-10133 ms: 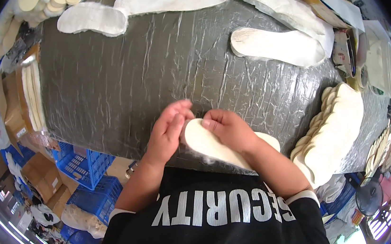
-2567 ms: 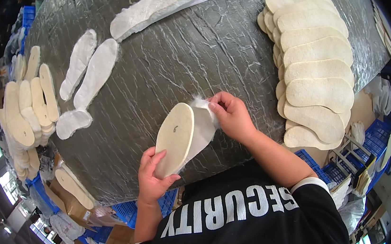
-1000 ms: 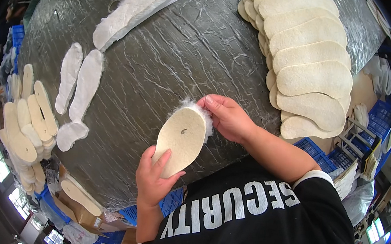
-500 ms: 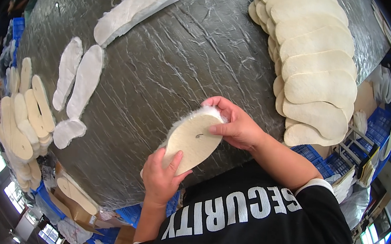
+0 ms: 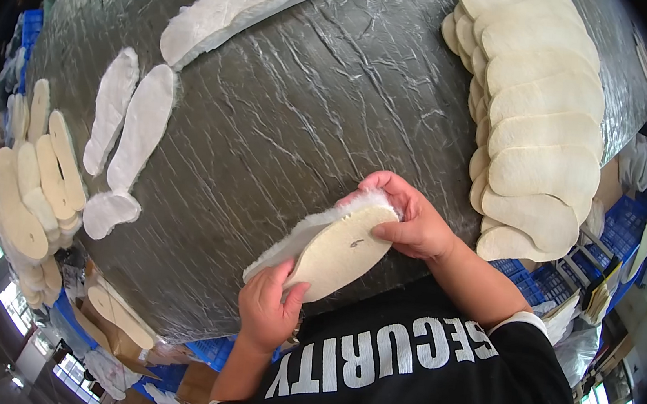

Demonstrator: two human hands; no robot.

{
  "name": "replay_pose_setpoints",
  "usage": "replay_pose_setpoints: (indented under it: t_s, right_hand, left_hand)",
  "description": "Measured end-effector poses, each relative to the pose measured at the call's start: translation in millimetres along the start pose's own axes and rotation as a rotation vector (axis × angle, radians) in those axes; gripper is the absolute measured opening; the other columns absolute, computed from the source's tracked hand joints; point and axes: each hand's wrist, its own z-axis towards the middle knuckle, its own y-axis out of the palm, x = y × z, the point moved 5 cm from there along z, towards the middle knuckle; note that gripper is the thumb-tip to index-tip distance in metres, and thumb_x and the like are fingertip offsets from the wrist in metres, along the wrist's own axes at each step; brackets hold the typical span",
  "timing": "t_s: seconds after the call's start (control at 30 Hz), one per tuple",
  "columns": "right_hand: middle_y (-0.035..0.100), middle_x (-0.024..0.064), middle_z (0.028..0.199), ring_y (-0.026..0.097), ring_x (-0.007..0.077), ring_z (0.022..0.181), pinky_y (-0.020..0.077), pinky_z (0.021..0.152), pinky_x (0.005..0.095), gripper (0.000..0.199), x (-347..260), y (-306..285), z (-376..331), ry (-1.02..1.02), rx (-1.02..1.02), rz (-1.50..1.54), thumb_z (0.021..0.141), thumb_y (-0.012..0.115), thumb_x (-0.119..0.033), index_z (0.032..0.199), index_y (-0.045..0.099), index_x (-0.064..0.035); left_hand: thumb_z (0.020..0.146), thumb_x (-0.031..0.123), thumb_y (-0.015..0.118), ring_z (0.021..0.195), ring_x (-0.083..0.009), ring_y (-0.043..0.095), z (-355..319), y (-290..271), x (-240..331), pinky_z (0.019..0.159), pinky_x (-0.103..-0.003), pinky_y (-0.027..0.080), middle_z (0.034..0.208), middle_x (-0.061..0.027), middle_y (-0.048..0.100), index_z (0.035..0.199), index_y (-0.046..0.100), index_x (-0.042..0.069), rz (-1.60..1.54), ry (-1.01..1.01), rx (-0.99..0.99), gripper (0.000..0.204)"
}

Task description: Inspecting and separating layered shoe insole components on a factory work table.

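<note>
Near the table's front edge, both hands hold a cream felt insole (image 5: 341, 255) with a small dark mark on it, together with a white fleecy insole piece (image 5: 292, 240) behind it. My right hand (image 5: 414, 221) pinches the two layers at their far right end, thumb on the felt. Lower left, my left hand (image 5: 269, 307) is closed round the other end, its thumb against the felt and its fingers between or behind the layers; which, I cannot tell. Along their left side the layers stand apart, and the fleece edge shows. The underside is hidden.
An overlapping stack of cream insoles (image 5: 545, 123) lies at the right. White fleecy pieces (image 5: 142, 128) lie on the left, with a long fleecy stack (image 5: 241, 8) at the back. More insoles (image 5: 19, 209) pile up at the far left edge. Blue crates (image 5: 624, 226) stand beyond the table.
Both hands and the insole have shifted slightly right. The fleece piece has opened away from the felt along the left side, showing more of it. My left fingers have moved in toward the gap.
</note>
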Motion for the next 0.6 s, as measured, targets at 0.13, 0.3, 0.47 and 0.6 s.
replay_pose_setpoints:
  t_s: [0.13, 0.3, 0.47, 0.6]
  right_hand:
    - [0.058, 0.0203, 0.124, 0.055, 0.0305, 0.119, 0.0412, 0.104, 0.0417, 0.053, -1, -4, -2, -0.022, -0.017, 0.005, 0.075, 0.067, 0.005, 0.122, 0.044, -0.0055]
    - [0.059, 0.0185, 0.121, 0.055, 0.0287, 0.118, 0.0414, 0.103, 0.0404, 0.051, -5, -4, -4, -0.088, -0.066, -0.012, 0.074, 0.064, 0.006, 0.121, 0.046, -0.0048]
    - [0.055, 0.0156, 0.127, 0.053, 0.0249, 0.119, 0.0409, 0.102, 0.0378, 0.053, -17, -5, -9, -0.098, -0.031, -0.148, 0.074, 0.063, 0.008, 0.123, 0.047, -0.0041]
    - [0.046, 0.014, 0.133, 0.05, 0.0225, 0.12, 0.0403, 0.103, 0.0376, 0.052, -33, -12, -19, -0.268, 0.177, -0.633, 0.078, 0.066, 0.005, 0.125, 0.045, -0.0024]
  left_hand:
    - [0.083, 0.018, 0.07, 0.077, -0.0311, 0.063, 14, -3, 5, 0.069, -0.038, 0.052, 0.109, -0.0193, 0.062, 0.093, 0.06, 0.001, -0.048, -0.022, -0.021, 0.021]
    - [0.083, 0.014, 0.069, 0.076, -0.0271, 0.066, 32, 0, 0, 0.067, -0.036, 0.053, 0.121, -0.0185, 0.059, 0.088, 0.061, 0.002, -0.191, -0.069, -0.04, 0.015]
    - [0.082, 0.015, 0.071, 0.072, -0.026, 0.067, 35, 6, -10, 0.067, -0.034, 0.053, 0.127, -0.0185, 0.056, 0.084, 0.063, 0.002, -0.27, -0.062, -0.118, 0.015]
    - [0.08, 0.013, 0.072, 0.071, -0.0256, 0.065, 37, 2, -4, 0.065, -0.034, 0.053, 0.117, -0.016, 0.06, 0.087, 0.065, 0.003, -0.183, -0.097, -0.113, 0.014]
